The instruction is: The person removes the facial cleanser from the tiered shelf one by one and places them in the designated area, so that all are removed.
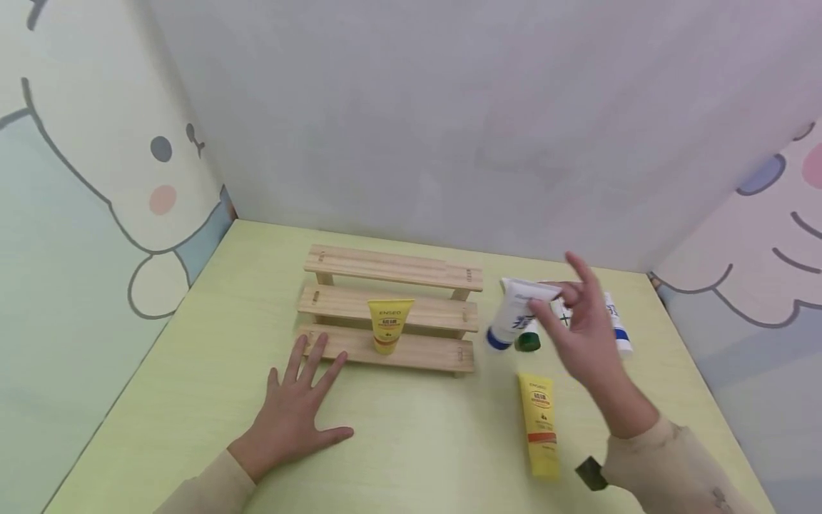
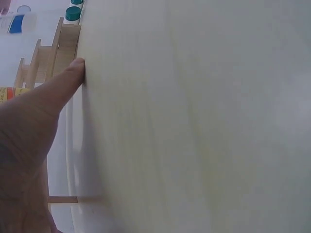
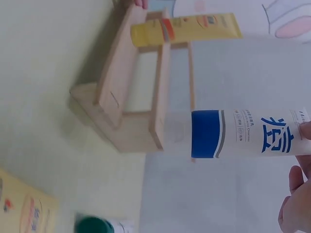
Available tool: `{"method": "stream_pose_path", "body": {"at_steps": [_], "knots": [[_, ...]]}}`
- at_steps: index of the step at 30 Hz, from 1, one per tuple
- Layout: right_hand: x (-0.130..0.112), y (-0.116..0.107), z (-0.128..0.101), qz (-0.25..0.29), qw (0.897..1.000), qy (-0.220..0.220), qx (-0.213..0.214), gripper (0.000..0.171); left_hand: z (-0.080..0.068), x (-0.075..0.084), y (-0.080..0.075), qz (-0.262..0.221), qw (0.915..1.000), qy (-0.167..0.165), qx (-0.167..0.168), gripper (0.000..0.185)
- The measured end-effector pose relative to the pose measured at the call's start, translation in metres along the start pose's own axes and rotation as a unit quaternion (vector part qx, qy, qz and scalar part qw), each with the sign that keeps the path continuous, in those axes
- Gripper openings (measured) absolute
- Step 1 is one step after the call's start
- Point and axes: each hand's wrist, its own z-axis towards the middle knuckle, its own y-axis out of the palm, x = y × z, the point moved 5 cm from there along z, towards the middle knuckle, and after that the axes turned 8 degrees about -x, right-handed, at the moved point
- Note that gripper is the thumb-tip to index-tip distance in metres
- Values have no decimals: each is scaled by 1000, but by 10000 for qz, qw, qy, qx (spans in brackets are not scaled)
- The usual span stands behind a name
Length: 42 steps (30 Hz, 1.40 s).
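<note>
My right hand (image 1: pixel 587 335) pinches a white squeeze tube (image 1: pixel 517 308) by its flat end, blue cap downward, off the table to the right of the wooden rack. In the right wrist view this tube (image 3: pixel 252 133) shows blue lettering and a blue cap. My left hand (image 1: pixel 292 414) lies with fingers spread, fingertips at the front left of the three-tier wooden rack (image 1: pixel 411 352). On the rack's lowest step a yellow tube (image 1: pixel 389 325) stands upright on its cap. The left wrist view shows my left thumb (image 2: pixel 68 80) stretched out beside the rack.
Another yellow tube (image 1: pixel 539 425) lies on the table at the front right. Behind my right hand lie more white tubes, one with a green cap (image 1: pixel 528 341) and one with a blue band (image 1: pixel 620 334). Walls with cartoon drawings (image 1: pixel 160 150) enclose the table.
</note>
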Motion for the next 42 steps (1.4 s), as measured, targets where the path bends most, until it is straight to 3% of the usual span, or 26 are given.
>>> {"method": "stream_pose_path", "body": {"at_steps": [3,7,12,16,22,28,34,42], "knots": [[-1,-36,-9,-119,9996,11,262,80,0,0,0,0,10000,15,43,114],[4,-73,-23,-863,9949,190,491,79,-1,0,1,12,10000,35,77,114],[17,-101,-39,-1528,9844,666,567,80,0,1,0,15,9999,76,143,114],[28,-112,-45,-2046,9704,1259,235,83,-1,0,0,-23,9999,39,105,114],[57,-115,-55,-2910,9211,2387,-993,95,-1,1,0,-61,10000,-11,-25,113],[96,-105,-75,-2393,8808,3537,-2044,109,-1,3,-3,-12,9998,91,151,112],[128,-86,-84,-2016,8539,4180,-2356,114,-1,3,-3,54,9998,96,157,111],[159,-72,-86,-1895,8373,4595,-2280,119,-1,5,-3,58,9999,65,82,111]]}}
